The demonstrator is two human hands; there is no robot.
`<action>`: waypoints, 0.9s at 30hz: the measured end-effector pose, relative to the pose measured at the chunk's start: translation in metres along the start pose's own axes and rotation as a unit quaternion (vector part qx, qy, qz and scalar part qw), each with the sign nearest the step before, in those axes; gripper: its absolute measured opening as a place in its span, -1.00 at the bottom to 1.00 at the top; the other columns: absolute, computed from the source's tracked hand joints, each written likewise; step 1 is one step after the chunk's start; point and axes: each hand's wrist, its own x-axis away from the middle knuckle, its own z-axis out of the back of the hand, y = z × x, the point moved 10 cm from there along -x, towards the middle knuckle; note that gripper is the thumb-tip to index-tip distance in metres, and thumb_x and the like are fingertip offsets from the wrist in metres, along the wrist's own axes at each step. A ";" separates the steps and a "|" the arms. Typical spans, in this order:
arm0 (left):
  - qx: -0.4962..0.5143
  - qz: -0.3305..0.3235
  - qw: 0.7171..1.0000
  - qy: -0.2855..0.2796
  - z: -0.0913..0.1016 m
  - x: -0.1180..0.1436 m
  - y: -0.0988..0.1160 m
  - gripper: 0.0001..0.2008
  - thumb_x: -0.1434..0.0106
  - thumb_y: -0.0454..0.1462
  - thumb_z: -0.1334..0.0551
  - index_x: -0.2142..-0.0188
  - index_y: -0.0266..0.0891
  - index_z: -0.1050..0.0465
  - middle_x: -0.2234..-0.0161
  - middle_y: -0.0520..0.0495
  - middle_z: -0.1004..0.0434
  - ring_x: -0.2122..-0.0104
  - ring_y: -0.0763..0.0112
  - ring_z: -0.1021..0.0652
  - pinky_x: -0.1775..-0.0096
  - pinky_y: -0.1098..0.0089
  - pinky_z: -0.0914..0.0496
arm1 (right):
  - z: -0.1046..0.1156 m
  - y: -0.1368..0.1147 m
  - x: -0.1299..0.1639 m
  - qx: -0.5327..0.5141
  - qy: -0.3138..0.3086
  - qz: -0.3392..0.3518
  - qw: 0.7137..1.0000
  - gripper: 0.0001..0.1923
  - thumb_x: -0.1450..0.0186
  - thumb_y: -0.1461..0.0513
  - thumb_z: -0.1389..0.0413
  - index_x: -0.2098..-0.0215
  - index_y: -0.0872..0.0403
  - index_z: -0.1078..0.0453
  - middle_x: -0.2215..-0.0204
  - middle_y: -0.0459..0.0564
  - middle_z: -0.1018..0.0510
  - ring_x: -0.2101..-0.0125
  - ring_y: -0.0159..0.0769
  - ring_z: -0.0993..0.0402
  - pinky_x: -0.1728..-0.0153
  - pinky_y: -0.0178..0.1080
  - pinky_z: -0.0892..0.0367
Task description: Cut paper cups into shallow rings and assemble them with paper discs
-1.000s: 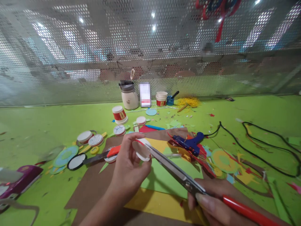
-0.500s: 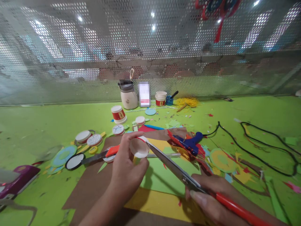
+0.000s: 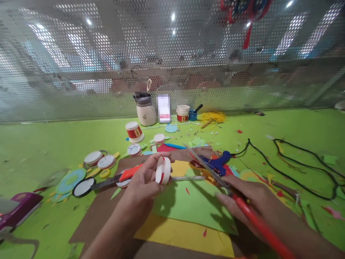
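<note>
The left hand (image 3: 144, 180) pinches a small white paper-cup base with a red stripe (image 3: 162, 170) between thumb and fingertips, holding it edge-on above the green sheet (image 3: 194, 205). The right hand (image 3: 242, 199) is closed around the red handle of a pair of scissors (image 3: 215, 176), whose long steel blades are blurred, point away from the body and stand just to the right of the cup piece, apart from it.

The blades look thin and sharp, and the left fingertips sit close beside them, so a hurried snip could likely nick a finger. The cup piece is light, stiff-rimmed and smooth; a two-finger pinch may let it twist or slip. Just beyond the scissor tips lies a blue glue gun (image 3: 217, 163) with a black cord (image 3: 291, 172) looping off to the right; its nozzle may be hot, and the cord could snag a wrist.

Under both hands, flat matte sheets overlap: green on yellow card (image 3: 188, 239) on brown card (image 3: 102, 212). To the left of the left hand lie round white lids, a blue paper ring (image 3: 70, 180) and a red-handled cutter (image 3: 118, 178) on the bright green desk (image 3: 54, 144), littered with paper scraps.
</note>
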 end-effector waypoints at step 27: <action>0.022 0.141 0.973 -0.181 -0.058 0.014 -0.055 -0.84 -0.04 -0.40 -0.21 0.33 -0.27 -0.48 0.46 -0.09 -0.51 0.59 0.47 -0.36 0.57 0.48 -0.17 | -0.005 -0.011 -0.007 -0.267 0.054 0.008 0.962 -0.74 -0.19 0.26 -0.20 0.13 0.10 -0.39 0.44 -0.09 -0.52 0.46 -0.34 -0.46 0.41 -0.28 -0.43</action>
